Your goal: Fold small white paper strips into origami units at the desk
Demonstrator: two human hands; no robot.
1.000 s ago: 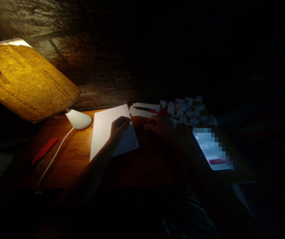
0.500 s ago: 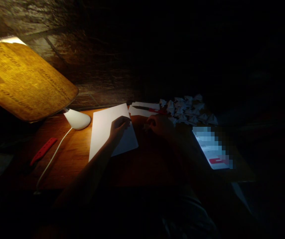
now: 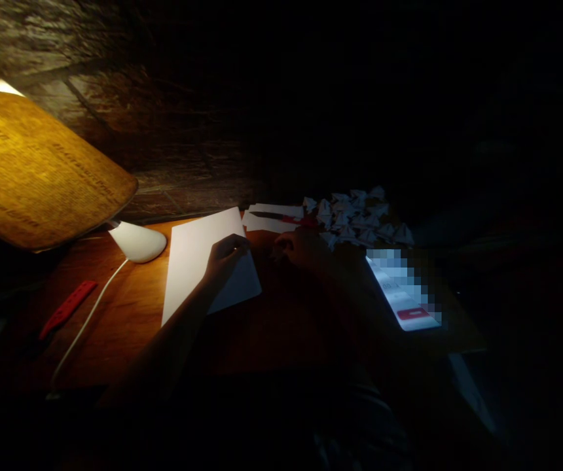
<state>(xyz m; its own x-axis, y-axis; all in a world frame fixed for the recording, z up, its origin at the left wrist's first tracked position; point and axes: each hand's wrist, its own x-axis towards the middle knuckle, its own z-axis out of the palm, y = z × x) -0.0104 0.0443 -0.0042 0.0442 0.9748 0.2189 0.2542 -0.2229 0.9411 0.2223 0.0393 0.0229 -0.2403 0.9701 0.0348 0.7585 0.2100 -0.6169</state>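
Note:
My left hand point(image 3: 226, 254) is over the right part of a white paper sheet point(image 3: 188, 261), its fingers curled together. A tiny bright spot shows between the fingers, too small to name. Just to the right, in deep shadow, my right hand point(image 3: 297, 250) is bent with thumb and fingers pressed together; what they hold, if anything, is lost in the dark. Behind it lie smaller white paper pieces point(image 3: 274, 226) with red-handled scissors point(image 3: 286, 219) on top. Several small folded paper shapes point(image 3: 345, 216) sit in a group beyond my right hand.
A lamp with a printed yellow shade point(image 3: 46, 170) and white base point(image 3: 139, 242) stands at the left on the wooden table point(image 3: 129, 307). Its white cord point(image 3: 85, 320) runs toward the front edge, beside a red strap point(image 3: 68, 307). A lit phone point(image 3: 394, 294) lies at the right.
The whole view has shifted, so things appear farther left. My left hand's fingers have curled in more over the sheet. My right hand stays beside it, still bent.

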